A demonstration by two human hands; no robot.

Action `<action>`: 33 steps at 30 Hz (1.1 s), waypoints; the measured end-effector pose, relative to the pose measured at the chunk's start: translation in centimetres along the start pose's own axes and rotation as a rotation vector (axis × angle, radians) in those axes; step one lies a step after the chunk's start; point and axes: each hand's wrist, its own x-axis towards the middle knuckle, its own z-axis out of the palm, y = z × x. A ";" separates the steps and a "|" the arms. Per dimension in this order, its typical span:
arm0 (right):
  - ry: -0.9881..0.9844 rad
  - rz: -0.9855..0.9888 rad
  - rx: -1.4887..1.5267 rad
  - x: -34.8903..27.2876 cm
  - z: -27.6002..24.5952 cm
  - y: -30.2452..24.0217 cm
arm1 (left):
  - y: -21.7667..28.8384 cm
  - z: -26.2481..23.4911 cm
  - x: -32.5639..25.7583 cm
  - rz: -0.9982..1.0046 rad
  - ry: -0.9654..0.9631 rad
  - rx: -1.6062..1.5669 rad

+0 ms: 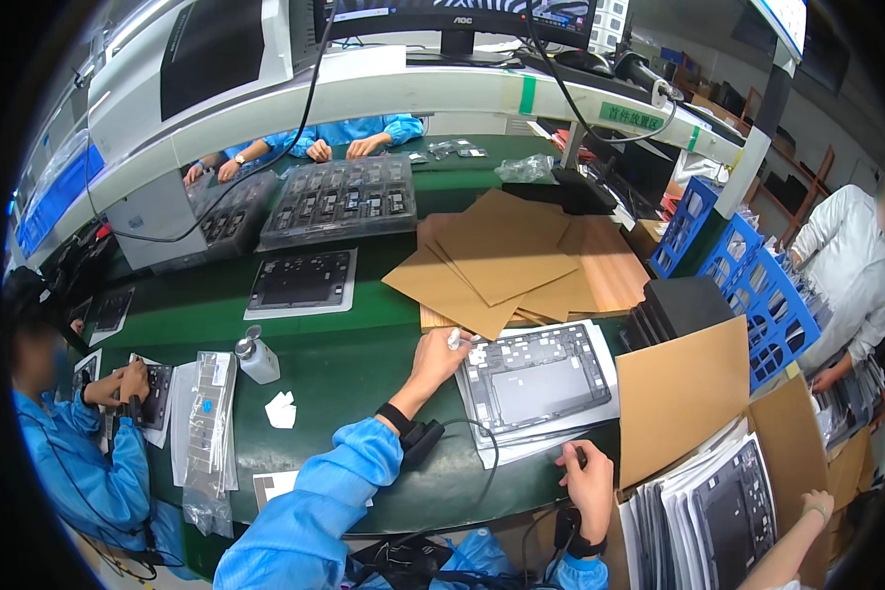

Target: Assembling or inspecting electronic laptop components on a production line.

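Note:
My left hand is at the upper left corner of a grey tablet-like frame, its fingers closed around a small white piece whose kind I cannot make out. The frame lies on white sheets and carries a large pale rectangle and several small white patches along its top. Below the frame's lower right corner, my right hand is curled, apart from the frame. A dark tip shows between its fingers; the rest is hidden. A black band with a cable circles my left wrist, and another black band my right.
Brown cardboard sheets lie beyond the frame. At right, an open carton holds upright panels between white sheets, with another person's arm over it. A white bottle and plastic-bagged strips lie left. Co-workers sit left and across.

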 end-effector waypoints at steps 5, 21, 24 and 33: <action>-0.020 -0.035 -0.004 0.3 0.6 0.0 | -0.4 0.1 0.5 0.080 0.035 0.102; -0.042 -0.033 0.154 0.7 1.5 0.8 | 6.2 -2.7 -4.4 0.276 0.000 -0.050; 0.223 -0.050 0.387 0.5 2.3 1.9 | 7.8 -4.0 -7.2 0.349 0.014 -0.136; 0.553 -0.303 0.165 3.1 4.5 2.5 | 1.9 -4.7 -8.0 0.356 0.145 -0.563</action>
